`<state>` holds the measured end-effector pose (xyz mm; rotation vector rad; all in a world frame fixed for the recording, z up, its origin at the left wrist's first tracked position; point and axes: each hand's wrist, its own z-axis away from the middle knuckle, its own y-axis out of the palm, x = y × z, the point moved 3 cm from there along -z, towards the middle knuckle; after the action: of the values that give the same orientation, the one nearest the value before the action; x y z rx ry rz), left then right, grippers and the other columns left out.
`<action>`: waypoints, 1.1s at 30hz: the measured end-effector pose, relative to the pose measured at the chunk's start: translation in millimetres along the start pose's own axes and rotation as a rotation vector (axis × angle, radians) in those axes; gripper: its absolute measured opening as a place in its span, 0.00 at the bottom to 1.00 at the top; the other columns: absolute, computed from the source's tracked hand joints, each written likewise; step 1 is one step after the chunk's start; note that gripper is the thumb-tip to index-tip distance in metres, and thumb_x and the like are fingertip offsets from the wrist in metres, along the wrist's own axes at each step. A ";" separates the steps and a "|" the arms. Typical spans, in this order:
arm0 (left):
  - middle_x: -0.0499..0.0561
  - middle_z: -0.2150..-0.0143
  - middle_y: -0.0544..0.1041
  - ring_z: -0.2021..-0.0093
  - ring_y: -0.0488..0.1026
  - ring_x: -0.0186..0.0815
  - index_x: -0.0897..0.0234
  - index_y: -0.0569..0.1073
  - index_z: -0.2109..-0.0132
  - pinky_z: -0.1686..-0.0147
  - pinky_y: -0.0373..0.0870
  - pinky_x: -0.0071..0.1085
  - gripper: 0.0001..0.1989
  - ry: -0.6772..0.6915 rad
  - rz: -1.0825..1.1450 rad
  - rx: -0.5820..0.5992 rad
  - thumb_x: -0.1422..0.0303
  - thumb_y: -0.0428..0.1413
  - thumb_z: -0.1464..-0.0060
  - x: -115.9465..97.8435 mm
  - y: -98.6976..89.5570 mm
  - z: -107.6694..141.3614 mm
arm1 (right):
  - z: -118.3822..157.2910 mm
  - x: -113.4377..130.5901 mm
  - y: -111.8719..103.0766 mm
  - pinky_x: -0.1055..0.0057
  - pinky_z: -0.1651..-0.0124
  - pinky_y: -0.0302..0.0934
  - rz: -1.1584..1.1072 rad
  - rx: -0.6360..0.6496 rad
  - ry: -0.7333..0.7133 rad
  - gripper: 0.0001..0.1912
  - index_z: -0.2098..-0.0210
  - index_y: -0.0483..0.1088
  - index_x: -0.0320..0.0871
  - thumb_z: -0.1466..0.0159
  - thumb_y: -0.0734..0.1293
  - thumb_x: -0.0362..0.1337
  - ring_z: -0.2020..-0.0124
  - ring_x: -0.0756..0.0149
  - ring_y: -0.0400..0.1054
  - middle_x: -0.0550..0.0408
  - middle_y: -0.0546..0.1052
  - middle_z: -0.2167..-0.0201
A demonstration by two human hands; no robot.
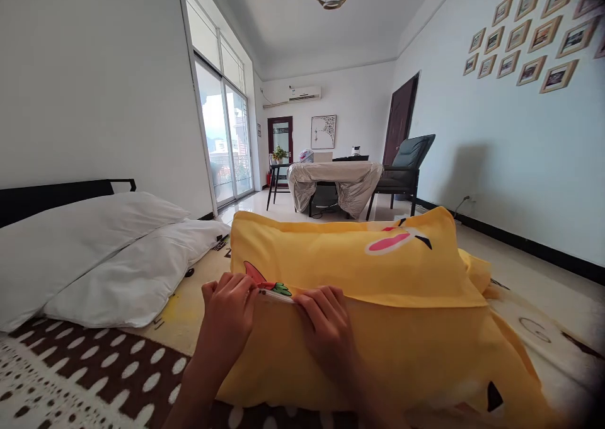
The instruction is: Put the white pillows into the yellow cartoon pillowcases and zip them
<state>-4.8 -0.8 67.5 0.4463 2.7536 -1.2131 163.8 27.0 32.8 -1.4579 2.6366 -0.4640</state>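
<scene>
A plump yellow pillow (401, 347) in a printed pillowcase lies across the bed in front of me. Its folded-over top (321, 246) shows pink, red and green cartoon prints. My left hand (231, 300) is closed, thumb and fingers pinching the pillowcase edge left of centre. Just to the right, my right hand (326, 315) is also closed on that edge, its fingers curled over the cloth. Between them runs a short pale strip (278, 296) along the seam; I cannot tell whether it is a zipper. Both fingertips are partly hidden by fabric.
Two white pillows (137, 271) rest at the left by the black headboard (57, 196). Under them spread a patterned sheet and a brown spotted cover (118, 360). Beyond the bed stand a cloth-covered table (340, 171) and a dark chair (406, 164).
</scene>
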 end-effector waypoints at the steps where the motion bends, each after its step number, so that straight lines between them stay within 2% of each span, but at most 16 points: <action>1: 0.48 0.68 0.76 0.63 0.69 0.39 0.61 0.69 0.70 0.61 0.51 0.38 0.10 -0.015 -0.025 -0.024 0.70 0.47 0.42 0.8 -1.2 -0.1 | -0.2 -0.2 -0.5 0.67 0.61 0.55 0.000 0.000 0.002 0.10 0.64 0.69 0.42 0.36 0.58 0.25 0.69 0.67 0.64 0.54 0.73 0.71; 3: 0.49 0.68 0.75 0.63 0.69 0.39 0.62 0.69 0.70 0.62 0.52 0.37 0.10 -0.020 -0.051 -0.018 0.71 0.47 0.43 -0.2 -1.5 -0.5 | -0.9 -0.4 -1.4 0.67 0.61 0.55 -0.003 -0.004 0.002 0.10 0.64 0.69 0.42 0.36 0.58 0.26 0.69 0.67 0.65 0.54 0.73 0.72; 7: 0.50 0.69 0.74 0.64 0.69 0.39 0.63 0.69 0.71 0.63 0.54 0.36 0.09 0.025 -0.070 0.096 0.72 0.48 0.44 -6.7 3.6 -2.0 | -1.5 -0.5 -2.2 0.67 0.62 0.54 -0.014 -0.009 -0.003 0.08 0.65 0.69 0.42 0.36 0.59 0.26 0.70 0.67 0.64 0.54 0.73 0.73; 11: 0.48 0.73 0.73 0.69 0.69 0.37 0.63 0.66 0.75 0.64 0.54 0.37 0.09 -0.015 -0.102 0.082 0.73 0.49 0.48 -9.2 8.4 -3.2 | 0.1 -0.4 -1.9 0.66 0.62 0.53 -0.019 0.017 -0.010 0.08 0.64 0.68 0.42 0.37 0.60 0.25 0.69 0.67 0.62 0.54 0.72 0.72; 16: 0.48 0.75 0.72 0.71 0.69 0.37 0.63 0.64 0.77 0.65 0.53 0.37 0.08 -0.133 -0.150 0.059 0.73 0.48 0.51 3.9 8.6 -7.0 | 2.2 -0.6 1.0 0.66 0.61 0.53 -0.015 0.021 -0.011 0.08 0.65 0.67 0.41 0.37 0.60 0.25 0.69 0.67 0.61 0.54 0.72 0.72; 20: 0.48 0.75 0.71 0.71 0.69 0.37 0.63 0.63 0.77 0.64 0.53 0.38 0.09 -0.187 -0.126 0.125 0.72 0.48 0.51 15.7 7.8 -9.5 | 1.6 0.6 2.4 0.67 0.62 0.53 -0.016 0.023 -0.018 0.09 0.65 0.67 0.41 0.37 0.59 0.24 0.69 0.67 0.61 0.55 0.71 0.73; 22: 0.48 0.72 0.72 0.68 0.69 0.38 0.63 0.64 0.75 0.62 0.53 0.39 0.07 -0.148 -0.101 0.109 0.73 0.48 0.50 15.7 6.9 -9.5 | 0.1 0.9 0.7 0.67 0.62 0.53 -0.014 0.015 -0.020 0.08 0.66 0.67 0.41 0.37 0.60 0.24 0.69 0.67 0.61 0.55 0.71 0.73; 24: 0.50 0.66 0.72 0.61 0.68 0.40 0.62 0.66 0.66 0.59 0.54 0.40 0.03 -0.069 -0.044 0.046 0.73 0.49 0.49 12.2 5.1 -9.0 | -1.3 0.8 -1.5 0.67 0.62 0.52 -0.011 0.010 -0.022 0.08 0.65 0.67 0.41 0.37 0.60 0.24 0.69 0.68 0.61 0.55 0.71 0.73; 27: 0.51 0.57 0.70 0.54 0.65 0.40 0.61 0.65 0.57 0.55 0.56 0.39 0.09 0.093 0.076 0.035 0.73 0.49 0.47 4.7 4.4 -8.6 | -0.9 1.3 -3.4 0.67 0.61 0.52 -0.012 0.008 -0.035 0.09 0.66 0.67 0.41 0.38 0.59 0.23 0.69 0.68 0.61 0.55 0.71 0.73; 29: 0.50 0.58 0.69 0.55 0.65 0.38 0.61 0.65 0.60 0.54 0.57 0.38 0.04 0.193 0.146 0.111 0.72 0.47 0.43 0.3 6.3 -8.9 | 1.1 2.7 -3.4 0.67 0.60 0.52 -0.016 0.004 -0.043 0.10 0.66 0.68 0.41 0.38 0.59 0.23 0.69 0.68 0.62 0.55 0.71 0.73; 33: 0.48 0.64 0.67 0.61 0.64 0.35 0.62 0.64 0.66 0.53 0.60 0.36 0.08 0.312 0.216 0.193 0.73 0.43 0.39 -3.8 7.1 -9.2 | 2.7 4.9 -3.7 0.66 0.58 0.51 0.005 0.015 -0.044 0.11 0.64 0.68 0.43 0.38 0.59 0.23 0.67 0.68 0.63 0.56 0.73 0.71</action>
<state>1.2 9.7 69.5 1.0034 2.7415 -1.4657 164.7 20.5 31.8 -1.4392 2.5966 -0.4449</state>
